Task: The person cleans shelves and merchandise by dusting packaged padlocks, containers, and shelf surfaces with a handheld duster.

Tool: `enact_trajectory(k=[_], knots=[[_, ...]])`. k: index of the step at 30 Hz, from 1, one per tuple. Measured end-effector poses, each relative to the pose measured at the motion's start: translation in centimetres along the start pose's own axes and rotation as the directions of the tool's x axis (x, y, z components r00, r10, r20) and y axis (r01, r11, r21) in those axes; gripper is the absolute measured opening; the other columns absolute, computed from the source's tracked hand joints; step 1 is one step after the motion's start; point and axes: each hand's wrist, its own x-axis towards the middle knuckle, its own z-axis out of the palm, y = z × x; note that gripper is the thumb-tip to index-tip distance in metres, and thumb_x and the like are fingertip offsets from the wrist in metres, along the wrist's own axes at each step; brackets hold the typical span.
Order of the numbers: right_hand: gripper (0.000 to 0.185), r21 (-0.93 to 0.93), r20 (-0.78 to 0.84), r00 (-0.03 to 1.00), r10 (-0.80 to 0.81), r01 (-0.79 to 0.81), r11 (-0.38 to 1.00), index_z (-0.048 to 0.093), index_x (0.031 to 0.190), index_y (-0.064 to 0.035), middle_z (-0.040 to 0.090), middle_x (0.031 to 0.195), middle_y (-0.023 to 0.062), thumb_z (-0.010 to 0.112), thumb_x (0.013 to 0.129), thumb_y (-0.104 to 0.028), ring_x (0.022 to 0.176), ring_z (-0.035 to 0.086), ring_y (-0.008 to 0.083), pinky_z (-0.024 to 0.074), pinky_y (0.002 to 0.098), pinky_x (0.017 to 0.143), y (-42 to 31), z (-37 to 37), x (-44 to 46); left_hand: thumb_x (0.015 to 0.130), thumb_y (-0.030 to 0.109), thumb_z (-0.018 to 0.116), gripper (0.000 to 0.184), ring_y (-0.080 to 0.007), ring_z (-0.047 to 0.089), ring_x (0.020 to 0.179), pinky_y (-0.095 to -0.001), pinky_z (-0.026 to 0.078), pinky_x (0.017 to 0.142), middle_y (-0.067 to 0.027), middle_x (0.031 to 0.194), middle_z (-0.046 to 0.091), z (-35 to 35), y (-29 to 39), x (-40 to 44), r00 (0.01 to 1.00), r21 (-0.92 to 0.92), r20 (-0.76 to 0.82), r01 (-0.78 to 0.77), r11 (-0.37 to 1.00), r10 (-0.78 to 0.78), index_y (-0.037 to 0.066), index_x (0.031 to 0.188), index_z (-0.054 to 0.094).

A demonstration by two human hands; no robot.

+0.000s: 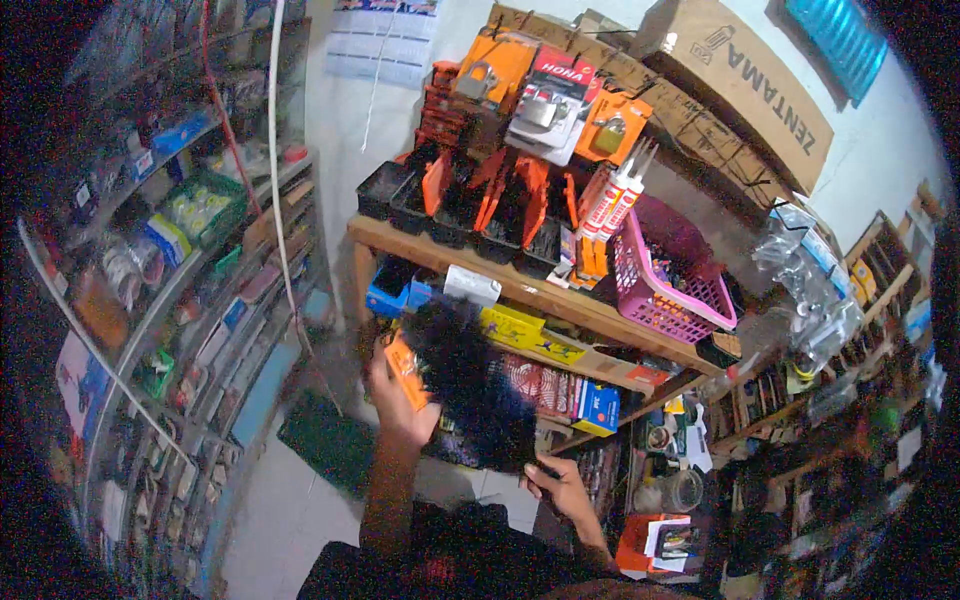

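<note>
My left hand [402, 412] is closed around an orange package [405, 370], held up in front of the wooden shelf. In my right hand [562, 487], the fingers close on the lower end of a black fluffy duster [470, 385]. The duster's dark bristles slant up and left, reaching beside the orange package. Whether the two touch is hard to tell. Its handle is mostly hidden by my fingers and the dark bristles.
The wooden shelf [640, 325] carries black bins [450, 222] with orange packs, carded padlocks [545, 105], sealant tubes [615, 200] and a pink basket [675, 305]. A blue box [597, 407] sits on the level below. Loaded racks [150, 330] stand left; a hanging white cable [278, 150] crosses nearby.
</note>
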Motion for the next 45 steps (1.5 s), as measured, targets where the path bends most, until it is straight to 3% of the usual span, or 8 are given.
enact_trajectory(k=[1, 3, 8, 12, 16, 24, 33, 45], knots=[[0.018, 0.002, 0.02, 1.0, 0.003, -0.003, 1.0, 0.065, 0.095, 0.0036, 0.06, 0.067, 0.0037, 0.058, 0.093, -0.013, 0.055, 0.045, 0.0065, 0.0359, 0.0231, 0.051, 0.5, -0.2, -0.1, 0.092, 0.055, 0.038, 0.068, -0.0488, 0.044, 0.12, -0.0586, 0.037, 0.101, -0.0203, 0.135, 0.046, 0.3, -0.3, -0.3, 0.985, 0.064, -0.15, -0.072, 0.995, 0.081, 0.002, 0.135, 0.038], [0.018, -0.04, 0.123, 0.991, 0.061, -0.056, 0.998, 0.065, 0.099, 0.0036, 0.063, 0.072, 0.0042, 0.058, 0.093, -0.011, 0.055, 0.044, 0.0061, 0.0353, 0.0219, 0.05, -0.6, -0.8, -0.8, 0.093, 0.055, 0.038, 0.065, -0.0404, 0.049, 0.119, -0.0542, 0.039, 0.101, -0.0162, 0.13, 0.052, -2.1, -0.8, 1.4, 0.927, -0.1, 0.359, 0.15, 0.984, -0.105, 0.003, 0.131, 0.045], [0.016, -0.074, 0.012, 0.999, -0.05, 0.051, 0.996, 0.066, 0.1, 0.0025, 0.065, 0.073, 0.003, 0.059, 0.09, -0.008, 0.055, 0.047, 0.0067, 0.0386, 0.0239, 0.051, -0.9, -0.6, -0.6, 0.093, 0.058, 0.034, 0.064, -0.0305, 0.056, 0.114, -0.0484, 0.043, 0.098, -0.0132, 0.127, 0.056, 1.5, 0.8, -1.8, 0.998, -0.079, 0.029, 0.058, 0.995, -0.056, 0.007, 0.128, 0.051], [0.014, -0.177, 0.017, 0.998, -0.064, 0.066, 0.982, 0.066, 0.092, 0.003, 0.065, 0.074, 0.004, 0.058, 0.091, -0.008, 0.055, 0.048, 0.0073, 0.038, 0.0239, 0.051, -0.5, -1.1, -0.5, 0.093, 0.06, 0.032, 0.066, -0.0302, 0.058, 0.111, -0.0487, 0.042, 0.099, -0.0113, 0.129, 0.055, -2.3, 0.1, 0.9, 0.804, -0.03, 0.586, 0.145, 0.989, -0.1, 0.009, 0.133, 0.046], [0.014, -0.14, -0.068, 0.997, -0.025, 0.015, 0.99, 0.065, 0.09, 0.0029, 0.065, 0.073, 0.0039, 0.058, 0.092, -0.009, 0.056, 0.049, 0.0071, 0.0379, 0.0227, 0.051, -0.3, -0.1, -0.8, 0.094, 0.048, 0.042, 0.05, -0.0275, 0.058, 0.112, -0.0492, 0.044, 0.097, -0.0104, 0.124, 0.059, -0.1, 1.1, -1.2, 0.987, -0.212, 0.15, 0.086, 0.974, -0.055, 0.012, 0.126, 0.053], [0.012, -0.091, 0.075, 0.997, 0.028, -0.021, 0.996, 0.065, 0.087, 0.0028, 0.064, 0.073, 0.0011, 0.059, 0.09, -0.007, 0.057, 0.049, 0.0061, 0.0381, 0.0229, 0.052, 1.1, 2.6, -0.4, 0.084, 0.074, 0.033, 0.086, -0.0488, 0.049, 0.116, -0.0571, 0.038, 0.101, -0.03, 0.129, 0.047, -4.3, 1.5, 3.6, 0.711, -0.196, 0.703, 0.209, 0.958, -0.011, 0.006, 0.135, 0.04], [0.02, -0.048, 0.071, 0.994, 0.087, -0.083, 0.995, 0.064, 0.079, 0.0009, 0.05, 0.057, -0.0017, 0.055, 0.093, -0.011, 0.05, 0.042, 0.0059, 0.0315, 0.0229, 0.048, -0.1, 5.1, 0.6, 0.086, 0.071, 0.029, 0.087, -0.0495, 0.049, 0.115, -0.0552, 0.039, 0.1, -0.0312, 0.13, 0.045, -3.4, 1.2, 1.0, 0.835, -0.259, 0.549, 0.223, 0.94, -0.047, 0.004, 0.141, 0.031], [0.017, 0.054, 0.125, 0.989, 0.074, -0.081, 0.995, 0.062, 0.083, 0.0004, 0.058, 0.069, 0.001, 0.055, 0.093, -0.011, 0.054, 0.045, 0.006, 0.0346, 0.0221, 0.051, 3.0, 6.2, 1.1, 0.084, 0.074, 0.031, 0.094, -0.0479, 0.051, 0.114, -0.0542, 0.041, 0.099, -0.0342, 0.128, 0.045, -5.3, 1.9, 3.3, 0.708, -0.232, 0.706, 0.184, 0.955, 0.035, -0.002, 0.14, 0.029]])
